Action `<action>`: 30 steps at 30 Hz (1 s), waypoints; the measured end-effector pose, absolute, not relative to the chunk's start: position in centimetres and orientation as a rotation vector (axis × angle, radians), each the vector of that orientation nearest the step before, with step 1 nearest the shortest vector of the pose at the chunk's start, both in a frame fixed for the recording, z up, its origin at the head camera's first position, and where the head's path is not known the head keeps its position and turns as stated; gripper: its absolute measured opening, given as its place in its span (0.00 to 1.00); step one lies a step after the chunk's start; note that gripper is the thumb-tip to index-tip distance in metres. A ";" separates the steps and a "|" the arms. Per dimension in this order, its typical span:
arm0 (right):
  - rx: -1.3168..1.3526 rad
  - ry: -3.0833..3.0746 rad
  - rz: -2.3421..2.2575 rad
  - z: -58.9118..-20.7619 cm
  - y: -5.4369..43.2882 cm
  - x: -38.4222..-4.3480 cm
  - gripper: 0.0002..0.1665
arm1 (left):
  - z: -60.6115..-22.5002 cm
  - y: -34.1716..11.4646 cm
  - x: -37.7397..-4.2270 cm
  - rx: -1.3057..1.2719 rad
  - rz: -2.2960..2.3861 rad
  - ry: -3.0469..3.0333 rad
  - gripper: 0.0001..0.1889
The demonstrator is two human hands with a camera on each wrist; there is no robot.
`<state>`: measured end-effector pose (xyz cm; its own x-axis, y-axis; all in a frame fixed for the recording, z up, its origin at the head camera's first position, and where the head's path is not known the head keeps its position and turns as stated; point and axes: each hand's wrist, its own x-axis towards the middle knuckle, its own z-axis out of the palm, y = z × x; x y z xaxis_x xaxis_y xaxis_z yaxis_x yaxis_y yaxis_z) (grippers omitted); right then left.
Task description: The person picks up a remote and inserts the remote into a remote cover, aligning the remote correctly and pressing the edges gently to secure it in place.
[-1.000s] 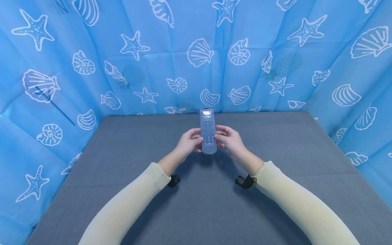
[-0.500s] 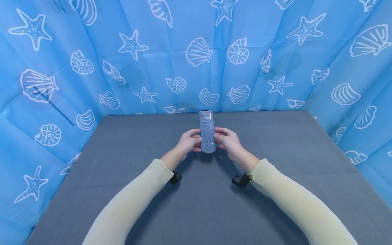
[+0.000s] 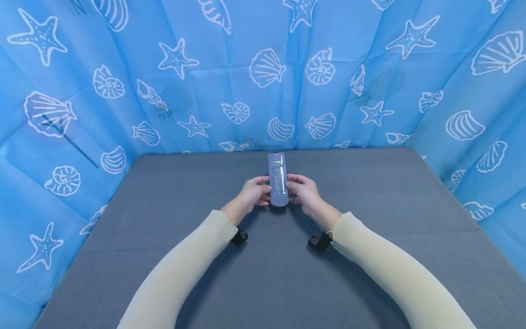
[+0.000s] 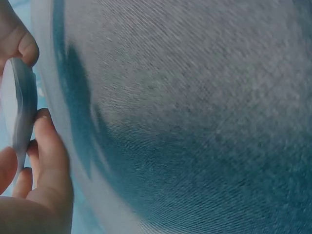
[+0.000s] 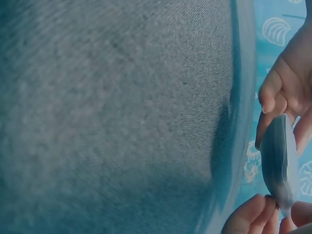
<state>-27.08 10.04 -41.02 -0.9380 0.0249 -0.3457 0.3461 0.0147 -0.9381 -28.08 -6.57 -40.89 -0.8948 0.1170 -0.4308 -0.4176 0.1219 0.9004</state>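
Note:
A slim remote control [image 3: 278, 180] with small buttons and a shiny, see-through-looking face is held between both hands over the table's far middle part. My left hand [image 3: 253, 192] pinches its left edge, thumb on the front and fingers behind. On the opposite edge my right hand [image 3: 305, 192] grips it the same way. Seen end-on in the left wrist view, the remote [image 4: 22, 107] is above the cloth, its shadow falling below. In the right wrist view the remote's rounded end [image 5: 279, 161] shows between the fingertips of both hands.
A grey cloth-covered table [image 3: 271, 283] spreads under the arms. Blue curtains [image 3: 230, 55] with white shells and starfish hang behind its far edge and along both sides. Black wrist straps [image 3: 320, 242] sit by the cream sleeves [image 3: 185, 269].
The remote's top end has come down a little and tilts flatter, so the glare has slid down its face. Both wrists have drawn slightly closer together. The grip stays the same.

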 end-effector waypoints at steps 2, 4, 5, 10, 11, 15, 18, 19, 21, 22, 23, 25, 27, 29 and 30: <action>0.395 2.046 -2.014 -41.2 10.1 -27.2 0.23 | -41.0 -6.5 -28.3 -0.318 1.811 2.008 0.22; 0.409 2.031 -2.011 -41.2 10.2 -27.4 0.23 | -41.2 -6.5 -28.5 -0.345 1.806 1.997 0.22; 0.421 2.022 -2.009 -41.3 10.2 -27.4 0.22 | -41.3 -6.4 -28.6 -0.359 1.804 1.991 0.22; 0.457 1.996 -1.986 -41.3 10.3 -27.8 0.22 | -41.5 -6.3 -28.9 -0.410 1.786 1.987 0.21; 0.465 1.993 -1.981 -41.3 10.3 -27.8 0.22 | -41.5 -6.3 -28.9 -0.414 1.783 1.990 0.21; 0.497 1.991 -1.952 -41.4 10.4 -28.1 0.22 | -41.7 -6.2 -29.0 -0.420 1.780 1.993 0.21; 0.503 1.995 -1.933 -41.5 10.4 -28.3 0.22 | -41.7 -6.2 -29.0 -0.426 1.783 1.983 0.22; 0.502 1.996 -1.928 -41.6 10.4 -28.3 0.22 | -41.8 -6.2 -29.0 -0.430 1.782 1.981 0.22; 0.503 1.996 -1.919 -41.7 10.4 -28.4 0.22 | -41.8 -6.1 -29.0 -0.438 1.781 1.977 0.22; 0.503 1.998 -1.914 -41.7 10.4 -28.4 0.22 | -41.9 -6.1 -29.0 -0.440 1.779 1.976 0.22; 0.508 1.997 -1.911 -41.8 10.4 -28.5 0.22 | -41.9 -6.1 -29.0 -0.442 1.775 1.976 0.22; 0.512 2.000 -1.900 -41.9 10.3 -28.5 0.22 | -41.9 -6.1 -29.0 -0.446 1.769 1.976 0.21; 0.511 2.005 -1.883 -42.0 10.3 -28.6 0.21 | -42.0 -6.1 -29.0 -0.451 1.763 1.974 0.21; 0.509 2.014 -1.862 -42.0 10.3 -28.7 0.21 | -42.0 -6.1 -29.1 -0.458 1.761 1.968 0.21; 0.506 2.017 -1.850 -42.1 10.4 -28.7 0.21 | -42.0 -6.1 -29.1 -0.461 1.762 1.964 0.21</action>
